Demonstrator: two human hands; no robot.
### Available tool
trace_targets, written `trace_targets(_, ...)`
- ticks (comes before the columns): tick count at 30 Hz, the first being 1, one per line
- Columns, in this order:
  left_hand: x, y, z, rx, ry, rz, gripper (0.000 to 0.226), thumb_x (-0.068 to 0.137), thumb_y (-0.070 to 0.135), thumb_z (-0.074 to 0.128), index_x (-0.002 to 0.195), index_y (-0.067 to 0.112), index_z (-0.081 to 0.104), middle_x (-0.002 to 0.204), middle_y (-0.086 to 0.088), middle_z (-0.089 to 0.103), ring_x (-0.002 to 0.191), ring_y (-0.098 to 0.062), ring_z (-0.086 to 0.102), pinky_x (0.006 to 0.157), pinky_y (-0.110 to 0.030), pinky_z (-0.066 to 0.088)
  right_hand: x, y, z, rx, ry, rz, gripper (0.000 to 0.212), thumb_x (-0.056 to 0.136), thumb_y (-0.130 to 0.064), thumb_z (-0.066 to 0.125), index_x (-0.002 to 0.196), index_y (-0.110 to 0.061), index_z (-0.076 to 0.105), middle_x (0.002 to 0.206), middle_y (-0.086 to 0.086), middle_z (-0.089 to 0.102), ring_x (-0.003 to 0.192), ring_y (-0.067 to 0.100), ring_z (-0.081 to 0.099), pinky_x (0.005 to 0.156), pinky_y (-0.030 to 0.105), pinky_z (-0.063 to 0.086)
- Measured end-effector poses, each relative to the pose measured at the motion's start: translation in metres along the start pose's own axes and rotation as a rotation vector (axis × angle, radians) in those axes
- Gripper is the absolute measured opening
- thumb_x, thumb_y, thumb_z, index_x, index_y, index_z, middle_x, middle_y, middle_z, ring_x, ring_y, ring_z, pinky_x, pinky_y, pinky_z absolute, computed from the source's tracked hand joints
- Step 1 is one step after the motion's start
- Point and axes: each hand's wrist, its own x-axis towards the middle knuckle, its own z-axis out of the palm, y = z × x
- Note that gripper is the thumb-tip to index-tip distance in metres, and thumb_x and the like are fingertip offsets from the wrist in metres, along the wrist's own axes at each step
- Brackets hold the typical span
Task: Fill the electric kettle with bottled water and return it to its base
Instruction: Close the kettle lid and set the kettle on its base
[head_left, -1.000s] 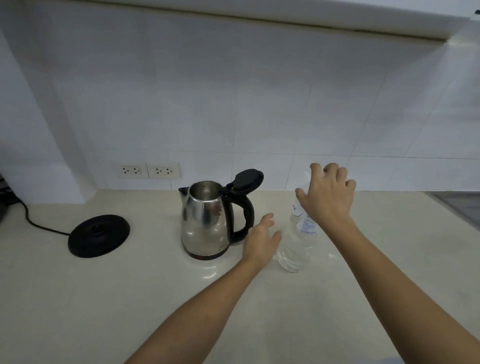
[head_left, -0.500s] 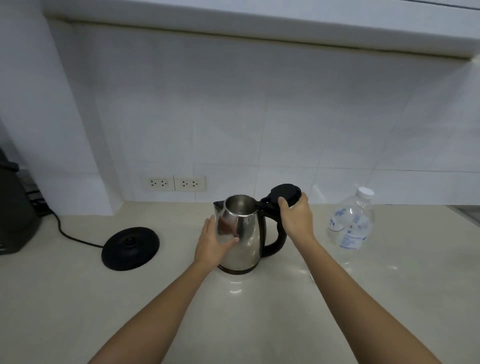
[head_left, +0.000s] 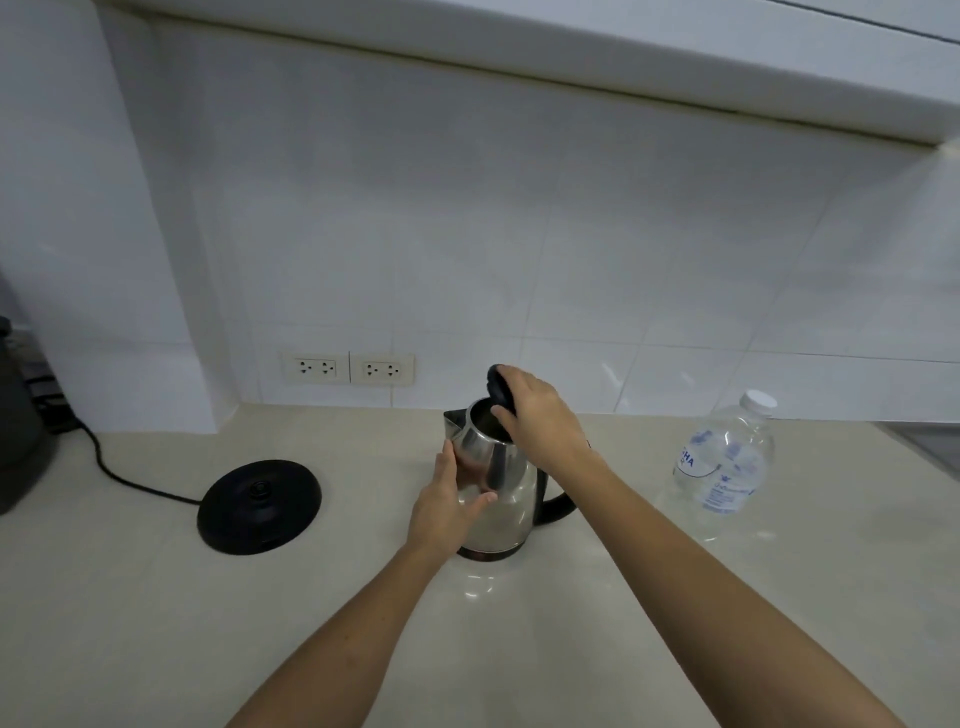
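Observation:
A steel electric kettle (head_left: 506, 499) with a black handle stands on the counter, off its base. My left hand (head_left: 449, 501) lies flat against the kettle's left side, fingers spread. My right hand (head_left: 540, 418) grips the black hinged lid (head_left: 497, 387), which is tilted half down over the kettle's mouth. The round black base (head_left: 260, 506) sits on the counter to the left, its cord running off left. A clear water bottle (head_left: 724, 467) with a white cap on stands to the right of the kettle, untouched.
Two wall sockets (head_left: 348, 368) are set in the white tiled wall behind the base. A dark appliance (head_left: 18, 415) stands at the far left edge. A white overhead cabinet runs above. A dark surface edge (head_left: 930, 441) shows at far right.
My right hand left the bottle and took the kettle's lid, now swinging it down from upright toward the mouth. My left hand moved onto the kettle's side.

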Motion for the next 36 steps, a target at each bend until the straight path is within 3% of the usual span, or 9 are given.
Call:
trace_targets(7, 0.001, -0.003, -0.002, 0.024, -0.013, 0.010, 0.102, 0.085, 0.046, 0.067, 0.156, 0.027, -0.004, 0.156, -0.001, 0.035, 0.134, -0.023, 0.047, 0.106, -0.033, 0.043, 0.005, 0.001, 0.011, -0.286, -0.260, -0.082, 0.050, 0.096, -0.041, 0.047, 0.140, -0.018, 0.041, 0.151, -0.002, 0.035, 0.136, 0.026, 0.033, 0.105, 0.044, 0.039)
trace_targets(13, 0.001, -0.004, -0.001, 0.027, -0.010, 0.015, 0.102, 0.085, 0.046, 0.068, 0.156, 0.028, -0.005, 0.157, 0.000, 0.033, 0.136, -0.023, 0.045, 0.108, -0.034, 0.041, 0.021, -0.002, 0.018, -0.106, -0.241, 0.389, 0.062, 0.089, -0.064, 0.029, 0.138, -0.027, 0.039, 0.131, 0.011, 0.055, 0.120, 0.037, 0.049, 0.102, 0.054, 0.034)
trace_targets(16, 0.000, -0.003, -0.001, 0.033, -0.008, 0.019, 0.102, 0.085, 0.045, 0.068, 0.156, 0.028, -0.004, 0.159, -0.001, 0.031, 0.136, -0.023, 0.044, 0.108, -0.034, 0.041, 0.023, -0.001, 0.026, -0.175, -0.220, 0.390, 0.052, 0.095, -0.050, 0.027, 0.138, -0.021, 0.037, 0.124, 0.016, 0.058, 0.113, 0.038, 0.052, 0.097, 0.050, 0.035)
trace_targets(21, 0.000, -0.004, 0.000, 0.040, -0.001, 0.017, 0.101, 0.086, 0.046, 0.067, 0.156, 0.030, -0.005, 0.158, 0.000, 0.031, 0.135, -0.023, 0.046, 0.107, -0.035, 0.043, 0.022, -0.002, 0.035, -0.431, -0.153, 0.096, 0.023, 0.093, -0.012, 0.046, 0.113, -0.007, 0.057, 0.124, 0.010, 0.054, 0.106, 0.034, 0.052, 0.088, 0.042, 0.043)
trace_targets(26, 0.000, -0.005, 0.001, 0.038, 0.000, 0.018, 0.101, 0.086, 0.047, 0.067, 0.156, 0.030, -0.004, 0.158, 0.002, 0.032, 0.136, -0.022, 0.045, 0.108, -0.036, 0.042, 0.027, -0.007, 0.040, -0.503, -0.154, 0.086, 0.022, 0.089, -0.005, 0.047, 0.106, -0.008, 0.061, 0.118, 0.007, 0.058, 0.109, 0.029, 0.051, 0.092, 0.040, 0.041)
trace_targets(29, 0.002, -0.005, 0.001, 0.042, 0.002, 0.015, 0.101, 0.086, 0.049, 0.066, 0.155, 0.031, -0.005, 0.158, 0.002, 0.032, 0.136, -0.023, 0.045, 0.108, -0.037, 0.043, 0.028, -0.010, 0.041, -0.422, -0.212, 0.167, 0.038, 0.096, -0.016, 0.040, 0.132, -0.008, 0.046, 0.136, 0.011, 0.049, 0.123, 0.035, 0.046, 0.106, 0.047, 0.034)
trace_targets(32, 0.000, -0.006, 0.000, 0.018, 0.017, 0.037, 0.102, 0.084, 0.048, 0.069, 0.155, 0.032, -0.002, 0.157, 0.003, 0.033, 0.137, -0.021, 0.044, 0.108, -0.037, 0.043, 0.028, -0.002, 0.041, -0.230, -0.224, 0.194, 0.056, 0.099, -0.044, 0.024, 0.150, -0.020, 0.019, 0.152, 0.007, 0.035, 0.135, 0.036, 0.036, 0.113, 0.057, 0.017)
trace_targets(34, 0.000, -0.009, 0.001, -0.033, 0.043, 0.059, 0.104, 0.080, 0.046, 0.073, 0.156, 0.030, 0.004, 0.155, 0.004, 0.037, 0.136, -0.019, 0.044, 0.108, -0.036, 0.042, 0.020, 0.015, 0.037, -0.123, -0.094, 0.209, 0.062, 0.095, -0.058, 0.024, 0.148, -0.025, 0.025, 0.150, 0.005, 0.041, 0.136, 0.031, 0.038, 0.113, 0.057, 0.017)
trace_targets(36, 0.001, -0.013, 0.000, -0.102, 0.052, 0.042, 0.109, 0.076, 0.044, 0.078, 0.156, 0.026, 0.007, 0.156, 0.002, 0.034, 0.138, -0.020, 0.042, 0.110, -0.036, 0.040, 0.003, 0.041, 0.033, -0.039, 0.134, 0.325, 0.058, 0.093, -0.057, 0.030, 0.139, -0.023, 0.042, 0.140, 0.005, 0.052, 0.129, 0.027, 0.046, 0.109, 0.051, 0.028)
